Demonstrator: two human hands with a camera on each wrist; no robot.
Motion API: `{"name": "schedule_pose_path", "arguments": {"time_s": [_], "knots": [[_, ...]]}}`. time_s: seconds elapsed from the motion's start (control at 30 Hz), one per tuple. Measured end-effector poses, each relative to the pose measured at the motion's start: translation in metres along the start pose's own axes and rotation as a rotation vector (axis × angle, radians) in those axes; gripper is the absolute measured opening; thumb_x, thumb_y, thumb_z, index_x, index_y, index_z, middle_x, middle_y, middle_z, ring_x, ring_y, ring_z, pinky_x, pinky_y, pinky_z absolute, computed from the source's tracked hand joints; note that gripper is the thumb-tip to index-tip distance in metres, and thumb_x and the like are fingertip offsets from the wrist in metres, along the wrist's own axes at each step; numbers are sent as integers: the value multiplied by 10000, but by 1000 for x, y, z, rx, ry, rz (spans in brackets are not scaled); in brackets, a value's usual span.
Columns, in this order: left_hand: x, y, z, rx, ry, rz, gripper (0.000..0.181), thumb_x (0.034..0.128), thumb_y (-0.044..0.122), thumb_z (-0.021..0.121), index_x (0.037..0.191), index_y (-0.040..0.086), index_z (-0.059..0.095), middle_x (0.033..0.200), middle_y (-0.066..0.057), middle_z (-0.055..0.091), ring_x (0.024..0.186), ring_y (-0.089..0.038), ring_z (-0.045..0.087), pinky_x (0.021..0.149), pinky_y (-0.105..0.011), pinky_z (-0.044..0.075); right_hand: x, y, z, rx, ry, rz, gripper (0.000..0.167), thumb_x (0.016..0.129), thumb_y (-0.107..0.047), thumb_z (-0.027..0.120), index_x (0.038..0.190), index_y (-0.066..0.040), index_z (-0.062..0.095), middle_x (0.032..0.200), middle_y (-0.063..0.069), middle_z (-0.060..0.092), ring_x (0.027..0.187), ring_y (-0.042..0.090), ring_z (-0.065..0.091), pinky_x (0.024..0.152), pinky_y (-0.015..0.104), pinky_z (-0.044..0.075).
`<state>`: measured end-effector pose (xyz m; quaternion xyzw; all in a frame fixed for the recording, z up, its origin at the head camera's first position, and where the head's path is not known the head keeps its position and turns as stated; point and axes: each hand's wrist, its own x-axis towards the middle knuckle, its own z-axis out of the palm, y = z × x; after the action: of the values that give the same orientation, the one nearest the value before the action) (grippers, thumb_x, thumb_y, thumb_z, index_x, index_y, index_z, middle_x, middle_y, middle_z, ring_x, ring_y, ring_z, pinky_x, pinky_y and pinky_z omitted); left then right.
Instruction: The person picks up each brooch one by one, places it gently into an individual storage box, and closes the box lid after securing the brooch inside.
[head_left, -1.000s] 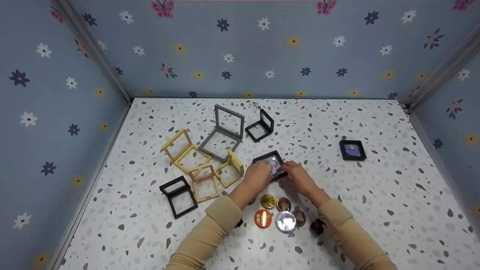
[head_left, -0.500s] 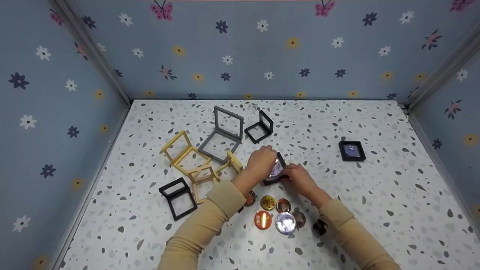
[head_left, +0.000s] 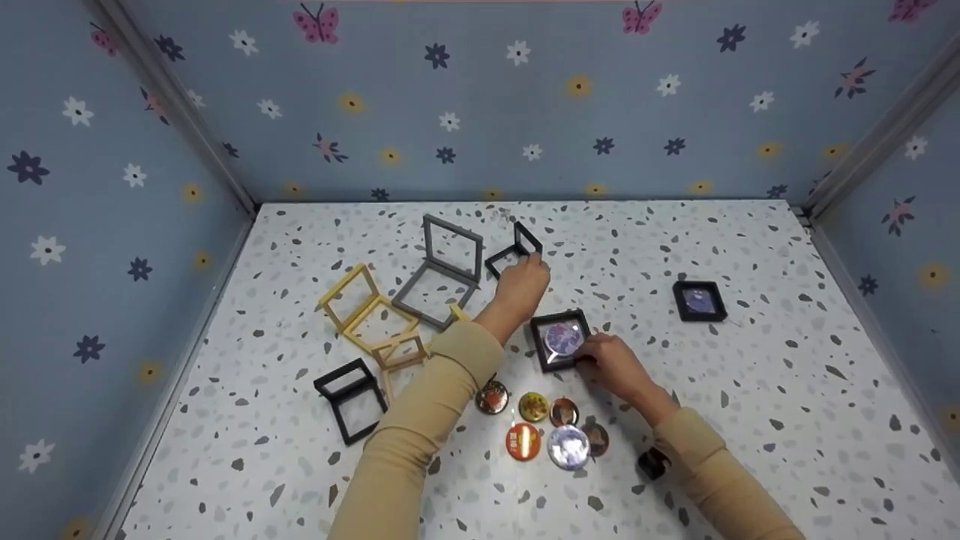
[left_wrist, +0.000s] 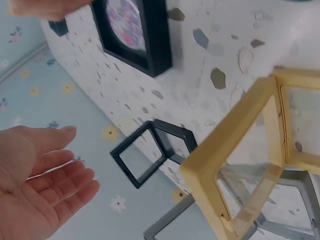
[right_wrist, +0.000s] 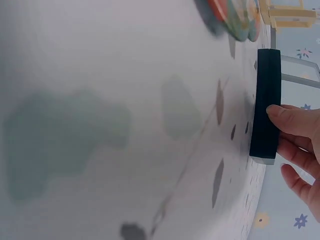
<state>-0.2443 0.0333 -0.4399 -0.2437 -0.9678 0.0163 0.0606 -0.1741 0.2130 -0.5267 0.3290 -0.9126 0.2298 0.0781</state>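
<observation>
1. Head view: right of centre in the frame, a filled black frame (head_left: 538, 345) with a round purple disc (head_left: 562, 340) inside lies on the white speckled counter (head_left: 787, 375); the right hand (head_left: 619, 367) is at its lower right corner, grip pinching the edge. Above and to the left, the left hand (head_left: 521, 289) is just beside a small open black frame (head_left: 530, 234). An open grey frame (head_left: 453, 273) stands left of that, round badges (head_left: 568, 448) lie at lower centre, and a closed black frame (head_left: 679, 302) sits at right
2. Left wrist view: the left hand is at lower left, its grip released with fingers loosely extended; the small open black frame is at centre, an open yellow frame (left_wrist: 240, 130) at right, and the filled black frame at the top
3. Right wrist view: at the right edge, the right hand's thumb presses the dark side of the filled black frame, other fingers below; badges blur at the top
</observation>
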Motion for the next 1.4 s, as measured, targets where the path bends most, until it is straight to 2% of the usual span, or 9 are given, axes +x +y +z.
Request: {"name": "schedule_pose_path", "arguments": {"time_s": [0.17, 0.37, 0.47, 0.6, 0.73, 0.93, 1.13, 1.27, 1.4], "knots": [[16, -7, 4, 70, -42, -2, 422, 819, 182, 629, 1177, -18, 529, 1114, -123, 513, 991, -224, 525, 695, -323, 497, -7, 2, -4, -6, -9, 52, 165, 654, 46, 693, 791, -47, 693, 772, 53, 634, 728, 196, 581, 676, 339, 469], [29, -10, 8, 102, -153, -6, 664, 775, 328, 673, 1293, 5, 411, 1316, -136, 372, 1188, -256, 379, 814, -360, 454, -12, 2, -10, -1, -22, 97, 158, 651, 27, 710, 792, -39, 689, 772, 68, 634, 719, 210, 579, 677, 356, 466], [34, -10, 11, 109, -186, 2, 620, 798, 274, 658, 1307, 26, 403, 1382, -130, 295, 1238, -265, 314, 870, -385, 419, -15, 3, -12, -2, -14, 103, 153, 641, 32, 715, 775, -38, 690, 764, 68, 632, 711, 215, 581, 671, 359, 467], [40, -12, 16, 124, -224, 10, 437, 870, 198, 569, 1277, 72, 469, 1421, -104, 238, 1274, -263, 258, 926, -415, 369, -19, 4, -15, -11, -15, 98, 154, 643, 42, 709, 771, -42, 691, 768, 69, 638, 707, 213, 589, 669, 349, 473], [44, -15, 21, 106, -274, 14, 338, 922, 240, 467, 1232, 123, 535, 1445, -78, 192, 1304, -256, 193, 958, -446, 325, -23, 7, -18, -12, -24, 115, 152, 650, 44, 708, 774, -41, 691, 775, 74, 642, 720, 216, 592, 680, 347, 476], [49, -18, 21, 128, -332, 5, 332, 921, 290, 438, 1189, 152, 576, 1468, -57, 126, 1327, -254, 110, 989, -484, 260, -28, 13, -23, 3, -40, 158, 154, 653, 47, 706, 782, -34, 687, 792, 90, 640, 748, 232, 591, 710, 370, 471], [53, -19, 16, 220, -397, -5, 384, 935, 343, 383, 1246, 168, 525, 1474, -24, 109, 1334, -235, 71, 999, -499, 226, -32, 18, -25, -10, -37, 172, 157, 653, 32, 708, 792, -36, 684, 793, 93, 642, 741, 237, 592, 719, 383, 467], [55, -20, 15, 248, -438, 1, 372, 936, 288, 420, 1286, 177, 480, 1468, -17, 140, 1334, -234, 74, 1002, -502, 215, -35, 21, -27, 4, -50, 210, 157, 657, 14, 717, 800, -44, 687, 798, 84, 640, 746, 230, 592, 724, 377, 467], [58, -20, 17, 250, -441, 10, 363, 930, 191, 454, 1291, 165, 473, 1451, -25, 196, 1331, -236, 98, 1003, -496, 220, -37, 23, -31, 15, -58, 255, 149, 657, 5, 725, 794, -39, 686, 786, 74, 633, 742, 223, 587, 713, 367, 470]]}}
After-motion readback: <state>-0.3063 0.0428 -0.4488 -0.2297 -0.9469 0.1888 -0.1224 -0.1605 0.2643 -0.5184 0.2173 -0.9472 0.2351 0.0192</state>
